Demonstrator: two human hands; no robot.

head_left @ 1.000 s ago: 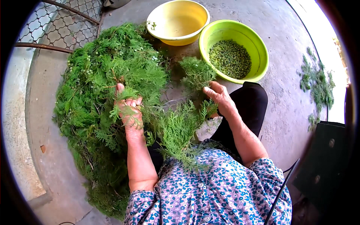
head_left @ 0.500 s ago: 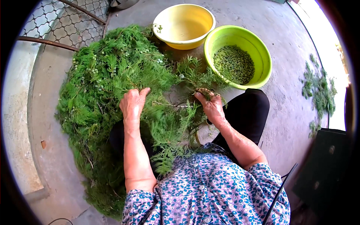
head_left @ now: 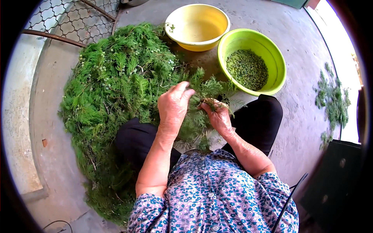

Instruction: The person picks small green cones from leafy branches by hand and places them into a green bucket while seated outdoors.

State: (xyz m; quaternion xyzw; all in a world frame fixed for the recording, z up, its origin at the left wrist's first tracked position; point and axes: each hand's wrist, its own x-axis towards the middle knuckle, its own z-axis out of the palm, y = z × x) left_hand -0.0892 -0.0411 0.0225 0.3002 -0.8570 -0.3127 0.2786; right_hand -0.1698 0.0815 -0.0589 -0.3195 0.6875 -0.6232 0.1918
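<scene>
My right hand [head_left: 218, 118] is closed around a sprig of green conifer [head_left: 210, 87] in front of my lap. Feathery foliage spreads from it above and below the fingers. My left hand [head_left: 172, 106] hovers just left of that sprig, its fingers curled in and the thumb near them. The fingertips are slightly blurred, and what they pinch, if anything, cannot be made out. Beyond the right hand stands a lime-green basin [head_left: 278, 58], with many small green berries [head_left: 247, 70] at its bottom.
A large heap of conifer branches [head_left: 112, 85], bearing pale berries, lies along my left side. A yellow basin [head_left: 196, 29] with a small sprig on its rim touches the lime one. Loose green cuttings [head_left: 333, 99] lie far right, near a dark box [head_left: 334, 174]. Metal mesh [head_left: 77, 19] stands far left.
My left hand has moved right, away from the heap and toward the sprig in my right hand. The foliage over my lap has shifted, uncovering more of my left knee. The right hand keeps its grip.
</scene>
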